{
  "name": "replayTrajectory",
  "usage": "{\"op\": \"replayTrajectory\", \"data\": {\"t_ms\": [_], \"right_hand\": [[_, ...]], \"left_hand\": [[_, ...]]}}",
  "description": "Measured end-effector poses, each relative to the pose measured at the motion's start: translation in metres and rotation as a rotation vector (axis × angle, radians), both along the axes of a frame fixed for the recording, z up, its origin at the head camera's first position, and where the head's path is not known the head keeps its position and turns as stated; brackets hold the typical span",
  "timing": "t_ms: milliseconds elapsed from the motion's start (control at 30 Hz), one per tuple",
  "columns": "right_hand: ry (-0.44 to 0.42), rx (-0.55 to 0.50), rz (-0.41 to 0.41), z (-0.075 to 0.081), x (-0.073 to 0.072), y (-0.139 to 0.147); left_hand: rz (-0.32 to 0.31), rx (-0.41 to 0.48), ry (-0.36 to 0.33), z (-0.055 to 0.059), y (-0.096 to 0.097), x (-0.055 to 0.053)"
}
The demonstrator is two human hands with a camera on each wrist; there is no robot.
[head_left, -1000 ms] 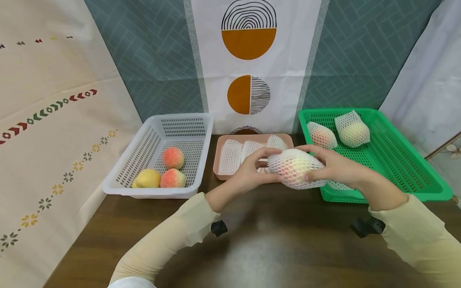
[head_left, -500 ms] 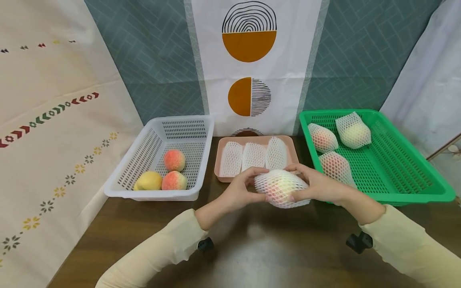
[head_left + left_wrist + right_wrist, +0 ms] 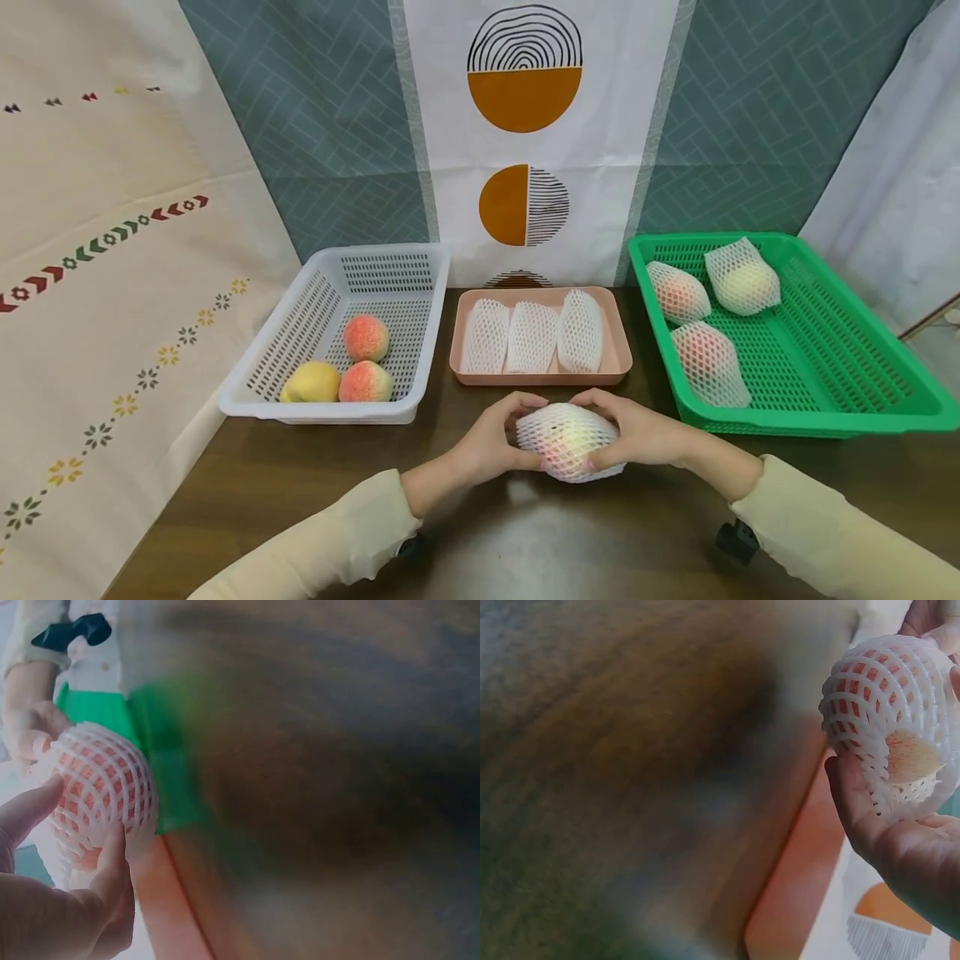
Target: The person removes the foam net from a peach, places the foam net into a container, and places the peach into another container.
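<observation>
Flanked by a white basket (image 3: 315,410) of three fruits (image 3: 365,382) and a green basket (image 3: 817,420) of three netted fruits (image 3: 705,354), near a pink tray (image 3: 540,379) of foam nets (image 3: 532,337). Holding a netted peach (image 3: 566,442) on or just above the table (image 3: 555,554), gripped from opposite sides by curled left hand (image 3: 491,442) and right hand (image 3: 641,433).

A dark brown wood-grain desk (image 3: 540,554), glossy toward its near middle, carries a white perforated plastic basket (image 3: 318,411) at left, a shallow pink tray (image 3: 542,379) centrally and a green perforated plastic basket (image 3: 813,354) at right.
</observation>
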State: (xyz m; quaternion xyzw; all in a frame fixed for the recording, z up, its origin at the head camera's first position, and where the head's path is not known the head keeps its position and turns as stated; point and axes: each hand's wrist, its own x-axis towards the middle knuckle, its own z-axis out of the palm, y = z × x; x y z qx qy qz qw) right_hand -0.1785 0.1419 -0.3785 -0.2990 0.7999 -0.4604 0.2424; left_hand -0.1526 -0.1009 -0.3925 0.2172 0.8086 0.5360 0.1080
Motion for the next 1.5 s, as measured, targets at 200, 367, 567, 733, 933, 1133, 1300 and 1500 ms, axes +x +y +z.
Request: {"op": "replayTrajectory", "data": {"t_ms": [200, 367, 567, 733, 933, 1133, 1300, 1500], "right_hand": [[0.010, -0.007, 0.031, -0.009, 0.005, -0.004], [0.012, -0.041, 0.051, -0.013, 0.005, -0.004], [0.058, -0.017, 0.044, -0.014, 0.008, -0.002], [0.071, 0.003, 0.021, -0.007, 0.012, 0.000], [0.072, 0.013, 0.020, -0.004, 0.016, 0.002], [0.103, 0.019, 0.002, 0.000, 0.019, 0.002], [0.127, 0.046, -0.049, 0.007, 0.019, 0.001], [0.138, 0.070, -0.090, 0.010, 0.025, -0.004]], "left_hand": [[0.001, -0.050, 0.024, -0.008, -0.001, 0.008], [0.013, -0.068, 0.028, -0.008, -0.001, 0.011], [0.003, -0.090, 0.016, -0.006, -0.002, 0.013], [-0.011, -0.119, -0.006, -0.001, -0.004, 0.014], [-0.056, -0.156, 0.011, 0.002, -0.008, 0.017], [-0.057, -0.166, 0.026, 0.005, -0.015, 0.018], [-0.043, -0.144, -0.017, 0.008, -0.022, 0.019], [-0.003, -0.134, -0.043, 0.007, -0.034, 0.021]]}}
